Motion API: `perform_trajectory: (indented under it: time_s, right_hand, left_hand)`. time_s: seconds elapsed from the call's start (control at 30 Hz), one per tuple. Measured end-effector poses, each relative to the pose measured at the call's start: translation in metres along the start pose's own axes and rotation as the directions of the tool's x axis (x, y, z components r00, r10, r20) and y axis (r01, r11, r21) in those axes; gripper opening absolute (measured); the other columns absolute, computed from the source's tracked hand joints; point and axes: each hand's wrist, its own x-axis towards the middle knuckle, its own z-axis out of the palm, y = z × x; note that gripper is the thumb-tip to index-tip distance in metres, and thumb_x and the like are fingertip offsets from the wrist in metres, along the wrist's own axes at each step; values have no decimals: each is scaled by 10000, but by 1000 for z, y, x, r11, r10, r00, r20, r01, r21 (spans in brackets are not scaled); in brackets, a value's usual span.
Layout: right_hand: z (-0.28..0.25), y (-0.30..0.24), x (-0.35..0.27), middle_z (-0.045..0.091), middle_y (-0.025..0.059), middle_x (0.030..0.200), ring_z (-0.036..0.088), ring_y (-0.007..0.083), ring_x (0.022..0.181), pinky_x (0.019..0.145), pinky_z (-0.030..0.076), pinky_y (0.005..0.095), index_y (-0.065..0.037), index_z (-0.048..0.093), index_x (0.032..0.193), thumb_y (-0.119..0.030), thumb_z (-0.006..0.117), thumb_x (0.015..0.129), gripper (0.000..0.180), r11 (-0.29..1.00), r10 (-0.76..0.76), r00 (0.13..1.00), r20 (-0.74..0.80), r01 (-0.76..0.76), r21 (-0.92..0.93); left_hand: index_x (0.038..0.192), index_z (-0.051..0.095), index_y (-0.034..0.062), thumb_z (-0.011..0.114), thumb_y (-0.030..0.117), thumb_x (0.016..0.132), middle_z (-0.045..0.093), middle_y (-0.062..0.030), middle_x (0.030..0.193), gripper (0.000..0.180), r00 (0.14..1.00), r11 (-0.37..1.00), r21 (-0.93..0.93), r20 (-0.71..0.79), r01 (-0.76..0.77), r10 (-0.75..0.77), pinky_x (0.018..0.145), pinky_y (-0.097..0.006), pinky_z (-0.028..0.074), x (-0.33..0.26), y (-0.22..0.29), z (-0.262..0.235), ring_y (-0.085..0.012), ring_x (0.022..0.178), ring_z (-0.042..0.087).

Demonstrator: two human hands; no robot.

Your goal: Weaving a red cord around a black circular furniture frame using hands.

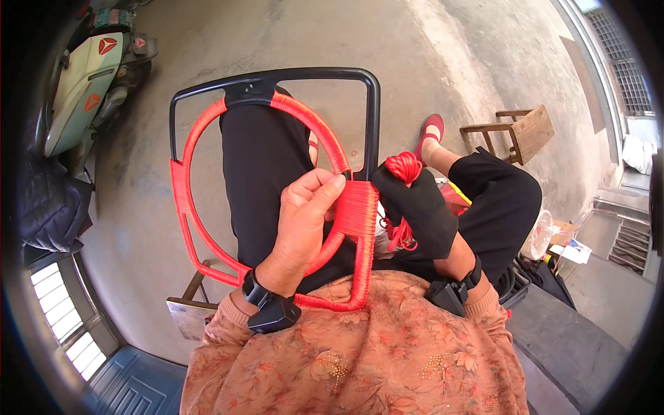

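Note:
A black tubular frame (372,121) with rounded corners and an inner ring rests across my lap. Red cord covers the ring, the lower edge and parts of both sides; the far end is bare black. My left hand (297,218), ungloved, pinches the frame where ring and right side meet, thumb on top, beside a thick red-wrapped block (357,207). In a black glove, my right hand (422,211) is closed round a bundle of red cord (403,167) just right of that block. More loops of the cord hang below its fingers. Where the working strand runs is hard to see.
A small wooden stool (522,135) stands on the concrete floor at far right. A pale scooter (83,90) is parked at far left, with a dark padded jacket (55,207) nearer. Beside my right leg are a basket and a clear plastic bag (539,232).

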Motion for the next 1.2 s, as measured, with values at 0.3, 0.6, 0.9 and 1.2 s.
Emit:
perform_trajectory:
  time_s: [0.3,0.6,0.9,1.2]
  right_hand:
    - [-7,0,-13,522,-15,599,486,59,494,446,361,236,-48,599,776,-238,660,896,233,996,-50,998,-23,48,-77]
    - [-17,-4,-28,533,-4,604,500,70,504,454,369,246,-54,603,778,-256,657,900,242,990,-46,996,75,55,-126]
    - [-29,2,4,593,36,691,576,114,590,498,439,268,-44,611,879,-274,611,931,236,964,-120,990,72,99,247]
    - [-200,30,-58,591,20,767,565,154,639,572,480,308,-46,599,1091,-370,526,992,347,762,-377,565,-734,640,101]
  left_hand:
    - [1075,615,-6,527,82,996,682,-39,904,147,958,900,362,-59,-243,282,657,-230,539,0,-9,2,-63,769,641]
    - [1000,639,-14,608,23,931,619,-54,664,84,804,525,729,59,-439,591,553,-246,494,9,-12,5,-59,602,596]
    - [940,645,-5,565,159,988,656,-9,793,189,986,969,195,-23,-155,162,618,-225,508,5,-2,0,-63,684,612]
    - [1158,554,-30,484,256,1022,679,-159,967,325,972,986,-14,176,164,-159,746,-340,578,-6,10,7,-238,830,698]
